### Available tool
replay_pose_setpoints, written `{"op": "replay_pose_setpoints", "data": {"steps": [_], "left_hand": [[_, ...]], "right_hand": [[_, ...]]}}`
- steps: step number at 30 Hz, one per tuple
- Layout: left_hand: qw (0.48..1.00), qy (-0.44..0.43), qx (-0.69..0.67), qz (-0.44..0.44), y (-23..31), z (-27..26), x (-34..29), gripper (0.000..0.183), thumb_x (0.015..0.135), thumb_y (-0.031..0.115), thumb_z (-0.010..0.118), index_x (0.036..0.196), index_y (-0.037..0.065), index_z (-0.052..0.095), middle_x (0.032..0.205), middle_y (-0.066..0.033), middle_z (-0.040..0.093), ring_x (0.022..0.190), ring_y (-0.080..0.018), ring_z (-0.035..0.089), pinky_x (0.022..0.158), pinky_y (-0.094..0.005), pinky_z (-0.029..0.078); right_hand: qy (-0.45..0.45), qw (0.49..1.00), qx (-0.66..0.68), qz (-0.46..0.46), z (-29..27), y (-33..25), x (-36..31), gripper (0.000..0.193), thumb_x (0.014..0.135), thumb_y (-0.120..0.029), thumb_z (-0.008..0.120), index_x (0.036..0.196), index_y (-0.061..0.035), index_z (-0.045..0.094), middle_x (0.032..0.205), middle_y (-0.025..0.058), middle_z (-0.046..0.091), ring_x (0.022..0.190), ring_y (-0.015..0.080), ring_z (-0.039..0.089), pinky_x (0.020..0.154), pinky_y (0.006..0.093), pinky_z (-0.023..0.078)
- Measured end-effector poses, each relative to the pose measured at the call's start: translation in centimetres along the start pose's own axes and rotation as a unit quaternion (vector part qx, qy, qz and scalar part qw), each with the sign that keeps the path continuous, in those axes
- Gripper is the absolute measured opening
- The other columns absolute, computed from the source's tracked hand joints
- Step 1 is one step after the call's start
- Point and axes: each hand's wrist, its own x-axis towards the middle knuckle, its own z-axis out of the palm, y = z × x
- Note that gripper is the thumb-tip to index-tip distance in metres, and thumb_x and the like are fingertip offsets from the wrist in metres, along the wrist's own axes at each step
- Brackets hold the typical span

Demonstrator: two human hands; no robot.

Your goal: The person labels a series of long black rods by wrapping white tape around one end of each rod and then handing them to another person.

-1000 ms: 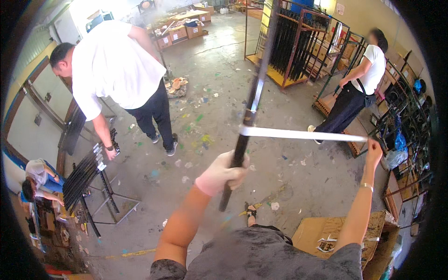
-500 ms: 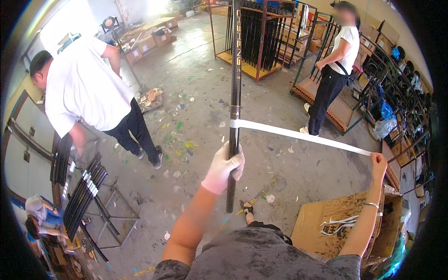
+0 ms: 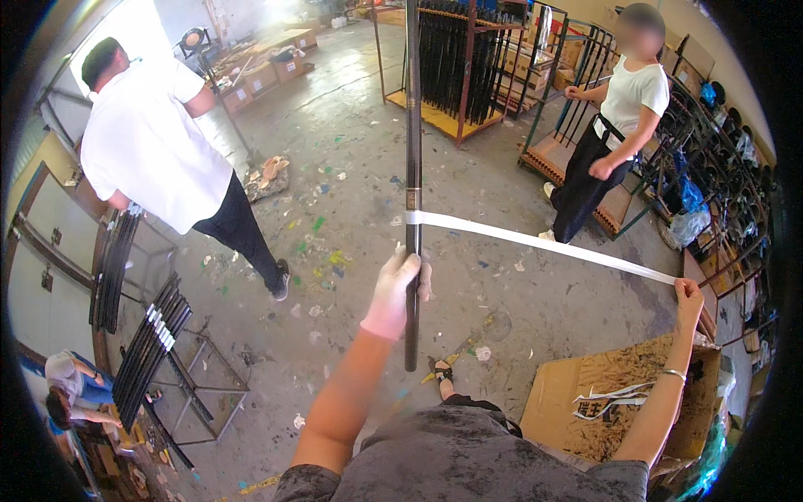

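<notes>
"While I watch remotely, what holds what?"

"I see a rack (image 3: pixel 457 122) holding black poles (image 3: pixel 443 71); nearer, a box (image 3: pixel 548 402) with white strips (image 3: pixel 623 391) on it."

"And the pose?"

"My left grip (image 3: pixel 393 289) is clenched round a rod (image 3: pixel 413 155) near its end; my right grip (image 3: pixel 689 295), arm (image 3: pixel 659 412) stretched wide, pinches tape (image 3: pixel 544 243) running from the rod."

This place is a workshop or a factory hall. Coloured scraps (image 3: pixel 319 224) are scattered on its grey floor (image 3: pixel 360 109). A metal rack (image 3: pixel 465 127) carries many upright black poles (image 3: pixel 443 67) above its yellow bottom edge. More poles (image 3: pixel 138 368) lie slanting at the left edge of a metal stand (image 3: pixel 222 388). Cartons (image 3: pixel 263 79) stand farther back, and other people (image 3: pixel 159 151) are present.
</notes>
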Motion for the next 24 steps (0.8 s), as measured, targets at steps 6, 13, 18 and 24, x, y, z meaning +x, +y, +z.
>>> {"op": "replay_pose_setpoints", "data": {"steps": [6, 13, 18, 24], "left_hand": [[0.995, -0.013, 0.102, 0.008, -1.0, -1.5, 0.3, 0.017, 0.093, 0.024, 0.05, 0.093, 0.008, 0.047, 0.068, -0.0031, 0.05, 0.051, -0.0115, 0.047, 0.046, -0.0255, 0.039], [0.997, 0.063, 0.047, -0.015, -1.8, -1.5, 0.9, 0.014, 0.093, 0.022, 0.05, 0.089, 0.009, 0.046, 0.064, -0.0014, 0.048, 0.048, -0.0111, 0.046, 0.044, -0.0258, 0.039], [0.979, 0.179, 0.085, -0.045, -5.4, -6.3, 3.3, 0.016, 0.093, 0.023, 0.05, 0.084, 0.012, 0.043, 0.062, 0.0002, 0.046, 0.044, -0.0108, 0.043, 0.039, -0.0266, 0.036], [0.947, 0.26, 0.119, -0.144, -10.2, -13.0, 4.4, 0.023, 0.09, 0.028, 0.051, 0.076, 0.011, 0.044, 0.06, -0.0027, 0.047, 0.043, -0.0166, 0.044, 0.039, -0.0333, 0.037]], "right_hand": [[-0.021, 1.0, 0.005, -0.014, -0.1, 0.8, 0.3, 0.015, 0.086, -0.015, 0.064, 0.078, -0.0025, 0.06, 0.067, -0.0077, 0.046, 0.062, 0.0033, 0.037, 0.055, 0.0197, 0.028], [-0.05, 0.999, -0.01, -0.001, -0.1, 0.5, -0.5, 0.016, 0.083, -0.015, 0.065, 0.077, -0.0007, 0.061, 0.065, -0.0054, 0.047, 0.061, 0.0041, 0.039, 0.055, 0.0211, 0.031], [-0.079, 0.996, -0.033, -0.017, 3.8, -1.6, -3.9, 0.015, 0.078, -0.013, 0.065, 0.074, 0.0007, 0.062, 0.063, -0.0025, 0.05, 0.061, 0.0059, 0.043, 0.055, 0.0226, 0.035], [-0.099, 0.978, -0.177, 0.04, -0.6, 3.5, -7.2, 0.017, 0.075, -0.012, 0.066, 0.07, 0.003, 0.059, 0.06, 0.0045, 0.055, 0.056, 0.0133, 0.051, 0.054, 0.0288, 0.041]]}}
